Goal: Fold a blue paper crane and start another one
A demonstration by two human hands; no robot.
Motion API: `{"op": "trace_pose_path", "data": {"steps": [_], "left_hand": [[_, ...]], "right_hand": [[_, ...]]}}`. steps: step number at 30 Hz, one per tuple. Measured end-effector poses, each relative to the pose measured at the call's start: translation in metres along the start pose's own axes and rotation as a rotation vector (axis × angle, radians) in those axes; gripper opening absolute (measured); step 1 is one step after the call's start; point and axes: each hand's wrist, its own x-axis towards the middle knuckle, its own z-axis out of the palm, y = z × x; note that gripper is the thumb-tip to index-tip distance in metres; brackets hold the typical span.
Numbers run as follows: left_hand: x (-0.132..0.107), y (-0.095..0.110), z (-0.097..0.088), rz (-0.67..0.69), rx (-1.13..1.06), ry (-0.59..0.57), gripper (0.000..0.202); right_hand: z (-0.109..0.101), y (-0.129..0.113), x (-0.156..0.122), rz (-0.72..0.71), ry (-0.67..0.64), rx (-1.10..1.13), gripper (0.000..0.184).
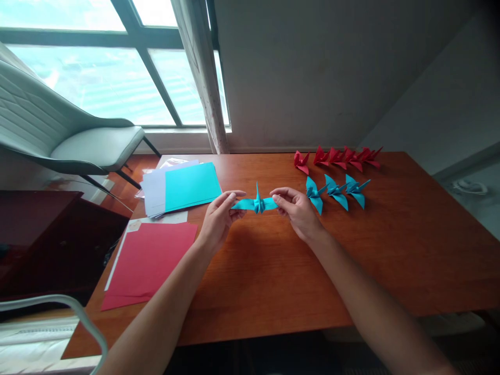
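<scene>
Both forearms reach forward from the near side and slant inward, so the left hand (221, 217) and the right hand (297, 209) face each other well apart over the tabletop (269, 281). Each is pinched, thumb against fingers, on one wing tip of a blue paper crane (258, 205), with the left hand's lower fingers curled beneath its wing. The crane is between the two hands. Its long axis runs sideways along the spread wings, almost straight from one hand to the other, while one slim point sticks up from the folded body, away from the person.

Thumbs and fingers hide the wing ends; the folds on the body's near side are too small to make out, and whether that slim point is neck or tail I cannot tell. The picture's lower edge cuts off both arms. Just past the right hand stand three blue cranes (336, 192), with red cranes (339, 158) farther out, overlapping one another. Beyond the left hand lie blue sheets (192, 186); nearer, red sheets (150, 258) run up beside the left forearm, which covers part of their edge.
</scene>
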Motion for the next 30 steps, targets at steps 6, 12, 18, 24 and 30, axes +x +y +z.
{"op": "trace_pose_path", "data": {"steps": [6,12,18,24,30], "left_hand": [[0.0,-0.002,-0.002,0.011,0.019,-0.004,0.029],[0.0,0.001,0.0,-0.03,0.035,-0.006,0.035],[-0.002,-0.001,0.002,-0.126,0.157,-0.11,0.038],[-0.005,-0.001,0.004,-0.139,0.112,-0.174,0.036],[-0.007,-0.001,0.005,-0.127,0.005,-0.222,0.036]], "right_hand": [[-0.002,-0.003,-0.004,0.06,-0.055,-0.024,0.035],[0.0,-0.002,-0.004,0.044,-0.046,-0.044,0.033],[0.001,-0.001,-0.004,0.005,-0.083,-0.076,0.028],[0.004,0.004,-0.007,0.001,-0.139,-0.004,0.027],[0.009,0.009,-0.009,0.114,-0.119,0.297,0.027]]}}
